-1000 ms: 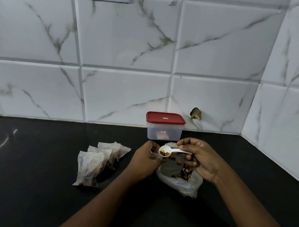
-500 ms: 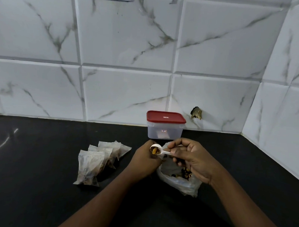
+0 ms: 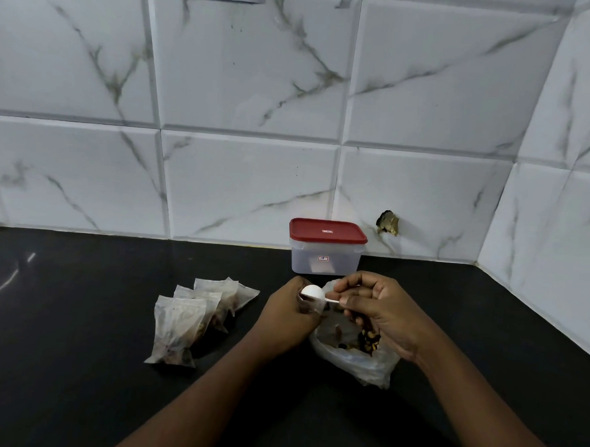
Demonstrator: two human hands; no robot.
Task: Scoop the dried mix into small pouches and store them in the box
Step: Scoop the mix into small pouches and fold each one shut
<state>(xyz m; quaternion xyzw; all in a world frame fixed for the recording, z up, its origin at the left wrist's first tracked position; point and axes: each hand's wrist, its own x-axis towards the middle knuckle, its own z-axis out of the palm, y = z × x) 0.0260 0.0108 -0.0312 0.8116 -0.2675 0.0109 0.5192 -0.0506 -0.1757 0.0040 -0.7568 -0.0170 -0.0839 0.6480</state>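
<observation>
My left hand point(image 3: 288, 316) grips a small clear pouch point(image 3: 309, 305) with its mouth facing up. My right hand point(image 3: 377, 311) pinches the handle of a white plastic spoon point(image 3: 312, 292), whose bowl is turned face down over the pouch mouth. An open plastic bag of dried mix point(image 3: 355, 351) lies under my right hand on the black counter. Three filled pouches point(image 3: 194, 320) lie in an overlapping row to the left. The clear box with a red lid point(image 3: 326, 246) stands shut against the wall behind my hands.
The black counter point(image 3: 77, 366) meets a white marble-tiled wall at the back and on the right. A small broken hole point(image 3: 387, 222) shows in a tile right of the box.
My right hand brought the loaded spoon left to the pouch and rolled it over, so the mix is tipped into the pouch. My left hand stayed in place.
</observation>
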